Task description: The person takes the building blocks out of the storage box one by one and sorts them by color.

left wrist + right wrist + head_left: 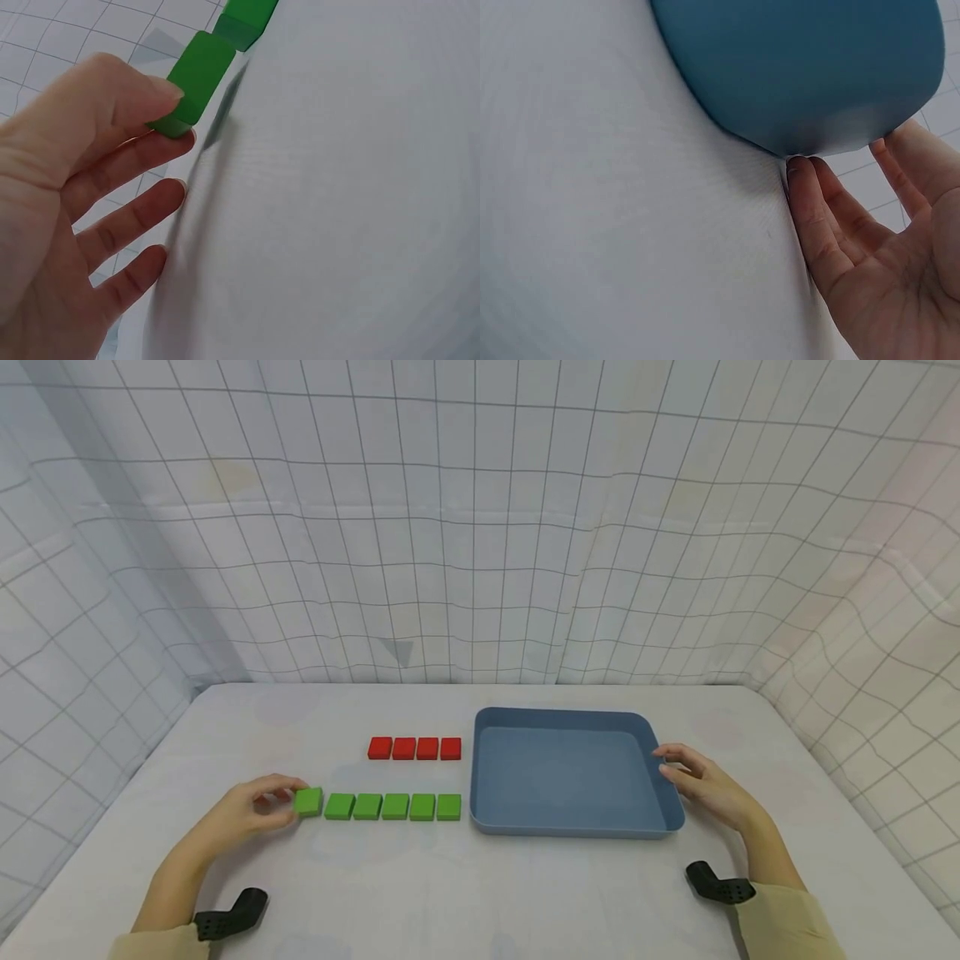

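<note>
My left hand (251, 810) pinches a green block (201, 79) between thumb and fingers, with the other fingers spread beneath it in the left wrist view. That block is slightly turned, at the left end of a row of several green blocks (395, 807), with a small gap before its neighbour. On the right, my right hand (705, 785) rests at the right side of a shallow blue tray (576, 832). Its thumb and forefinger reach over the rim, while other fingertips (801, 176) lie against the base of the outer wall. Nothing lies in the tray.
Behind the green row stands a shorter row of several red blocks (416, 749), left of the tray. All sit on a white table (420, 893). Grid-patterned sheets (480, 527) hang behind and along both sides. Black wrist mounts (232, 917) sit on both forearms.
</note>
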A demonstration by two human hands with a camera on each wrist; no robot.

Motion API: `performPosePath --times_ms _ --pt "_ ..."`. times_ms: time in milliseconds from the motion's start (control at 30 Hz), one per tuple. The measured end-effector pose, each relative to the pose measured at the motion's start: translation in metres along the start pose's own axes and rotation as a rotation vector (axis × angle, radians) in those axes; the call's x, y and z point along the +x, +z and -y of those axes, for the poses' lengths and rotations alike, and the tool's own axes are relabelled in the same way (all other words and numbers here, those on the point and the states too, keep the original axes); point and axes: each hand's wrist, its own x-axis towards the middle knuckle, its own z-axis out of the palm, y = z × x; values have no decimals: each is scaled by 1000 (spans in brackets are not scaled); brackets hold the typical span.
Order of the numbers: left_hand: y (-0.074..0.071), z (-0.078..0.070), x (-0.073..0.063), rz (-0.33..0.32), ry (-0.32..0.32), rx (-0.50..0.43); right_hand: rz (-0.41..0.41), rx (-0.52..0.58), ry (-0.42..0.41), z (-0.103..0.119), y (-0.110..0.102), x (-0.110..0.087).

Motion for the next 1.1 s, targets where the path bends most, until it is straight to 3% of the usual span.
performPosePath --times_ms 400,700,1100 --pt "6 3 0 14 54 -42 -2 2 9 0 0 0" --pt "6 4 1 65 51 -66 -4 6 13 0 0 0" --pt "8 5 0 83 59 -138 -4 -14 4 -1 -1 1"
